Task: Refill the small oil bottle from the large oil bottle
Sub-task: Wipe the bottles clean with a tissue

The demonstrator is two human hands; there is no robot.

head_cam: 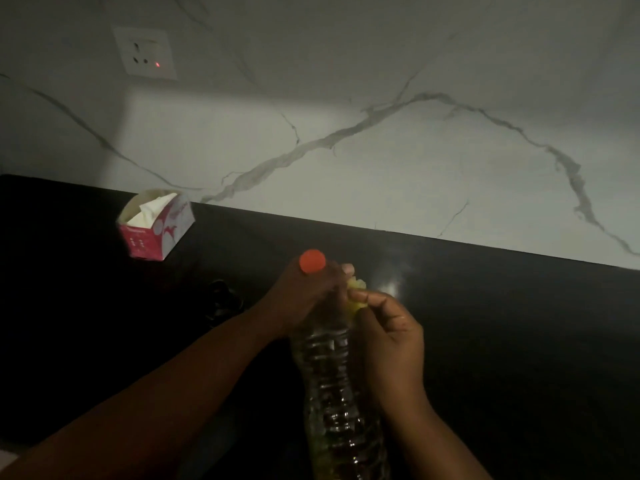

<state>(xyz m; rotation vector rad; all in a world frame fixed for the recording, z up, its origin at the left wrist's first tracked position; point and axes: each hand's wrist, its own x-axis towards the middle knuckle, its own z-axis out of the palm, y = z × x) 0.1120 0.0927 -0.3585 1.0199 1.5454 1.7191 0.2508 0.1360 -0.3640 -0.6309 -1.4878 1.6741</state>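
Observation:
A clear ribbed plastic bottle (332, 379) stands low in the middle of the head view, leaning slightly to the left, with dark yellowish oil in its lower part. My left hand (304, 299) is wrapped around its neck and hides it. A round red cap (312, 261) shows just above that hand, in line with the neck. My right hand (388, 337) rests against the bottle's right shoulder and pinches a small crumpled yellowish wad (356, 296) against the neck. I see no second bottle.
The black countertop (502, 341) runs back to a white marble wall. An open pink and white tissue box (156, 226) stands at the back left. A dark, unclear object (221, 299) lies left of my left hand. A wall socket (145, 51) is at the upper left.

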